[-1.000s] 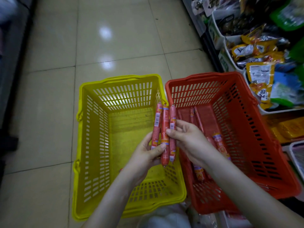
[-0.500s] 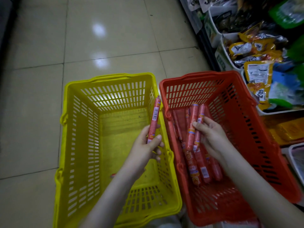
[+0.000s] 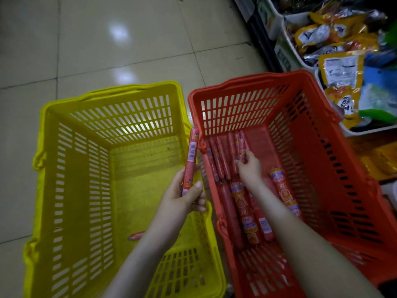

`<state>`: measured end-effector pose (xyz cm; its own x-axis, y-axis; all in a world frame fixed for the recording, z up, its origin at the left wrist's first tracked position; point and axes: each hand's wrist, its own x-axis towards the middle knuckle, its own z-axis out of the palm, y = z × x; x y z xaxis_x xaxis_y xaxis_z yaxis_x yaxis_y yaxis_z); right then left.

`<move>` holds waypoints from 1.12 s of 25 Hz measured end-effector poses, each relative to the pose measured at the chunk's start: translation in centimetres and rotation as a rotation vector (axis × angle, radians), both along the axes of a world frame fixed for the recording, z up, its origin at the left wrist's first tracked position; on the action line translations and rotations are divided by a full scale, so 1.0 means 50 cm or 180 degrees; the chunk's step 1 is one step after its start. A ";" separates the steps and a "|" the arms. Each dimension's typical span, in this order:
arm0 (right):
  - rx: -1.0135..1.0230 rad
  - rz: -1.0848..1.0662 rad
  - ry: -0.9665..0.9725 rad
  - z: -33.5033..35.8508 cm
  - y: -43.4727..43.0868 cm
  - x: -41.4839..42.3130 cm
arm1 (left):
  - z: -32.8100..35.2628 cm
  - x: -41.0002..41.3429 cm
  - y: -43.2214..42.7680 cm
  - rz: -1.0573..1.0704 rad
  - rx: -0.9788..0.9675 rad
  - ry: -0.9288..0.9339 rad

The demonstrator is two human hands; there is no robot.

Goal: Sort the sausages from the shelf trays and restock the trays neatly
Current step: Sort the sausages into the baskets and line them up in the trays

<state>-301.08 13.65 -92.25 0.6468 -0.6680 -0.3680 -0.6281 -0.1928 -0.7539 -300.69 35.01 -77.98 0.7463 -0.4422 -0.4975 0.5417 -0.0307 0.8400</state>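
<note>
left hand (image 3: 187, 196) grips a single sausage (image 3: 190, 160) upright over the right wall of the yellow basket (image 3: 129, 91). right hand (image 3: 249, 166) is down in the red basket (image 3: 257, 79), fingers curled round thin sausages (image 3: 222, 155) lying at its far left; thicker sausages (image 3: 245, 209) lie nearer. snack bags (image 3: 341, 69) fill the far right

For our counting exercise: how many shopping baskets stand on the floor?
2: a yellow basket on the left, a red basket right beside it. Others may lie out of view.
</note>
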 end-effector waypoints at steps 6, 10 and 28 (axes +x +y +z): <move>0.1134 -0.0298 -0.1175 0.205 0.059 -0.048 | 0.026 -0.016 0.013 -0.0009 0.0155 -0.0109; 0.2231 -0.0088 -0.1889 0.385 0.158 -0.070 | 0.108 -0.048 0.013 0.0093 -0.0310 0.0096; -0.1997 0.3872 0.0238 0.202 0.405 -0.112 | -0.219 -0.020 0.309 -0.3176 0.3050 -0.2088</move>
<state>-306.68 33.88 -82.17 0.9315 0.2360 -0.2767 0.1465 -0.9398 -0.3086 -301.67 50.44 -88.95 0.5441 -0.5959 -0.5906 -0.4754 -0.7990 0.3683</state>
